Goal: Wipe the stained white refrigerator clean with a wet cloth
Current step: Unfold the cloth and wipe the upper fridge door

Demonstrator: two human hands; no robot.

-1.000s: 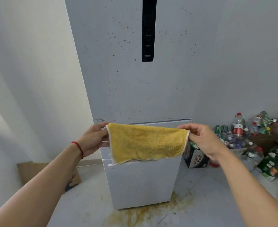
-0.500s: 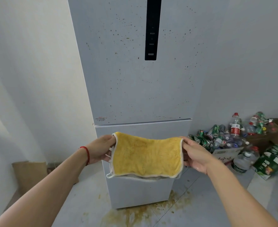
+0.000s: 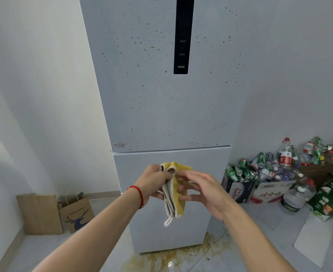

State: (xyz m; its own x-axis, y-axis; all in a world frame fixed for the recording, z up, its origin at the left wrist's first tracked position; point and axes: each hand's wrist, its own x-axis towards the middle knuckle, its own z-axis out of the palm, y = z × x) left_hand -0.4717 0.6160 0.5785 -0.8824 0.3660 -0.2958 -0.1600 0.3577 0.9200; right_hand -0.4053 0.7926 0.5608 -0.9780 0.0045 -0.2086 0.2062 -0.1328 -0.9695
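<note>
A tall white refrigerator [image 3: 161,107] stands straight ahead, its upper door dotted with brown specks around a black control strip [image 3: 183,36]. The yellow cloth [image 3: 178,195] with white edging hangs folded in front of the lower door. My left hand [image 3: 153,181], with a red string on its wrist, grips the cloth's top. My right hand [image 3: 203,188] is beside the cloth with fingers spread and straight, touching its yellow side.
A brownish spill [image 3: 173,260] spreads on the floor at the refrigerator's foot. Two brown paper bags [image 3: 67,211] lean on the left wall. On the right lie boxes heaped with crushed cans and plastic bottles [image 3: 275,169].
The cloth was stretched flat between both hands; now it is folded together and hangs from my left hand. My right hand has let go of its corner and opened.
</note>
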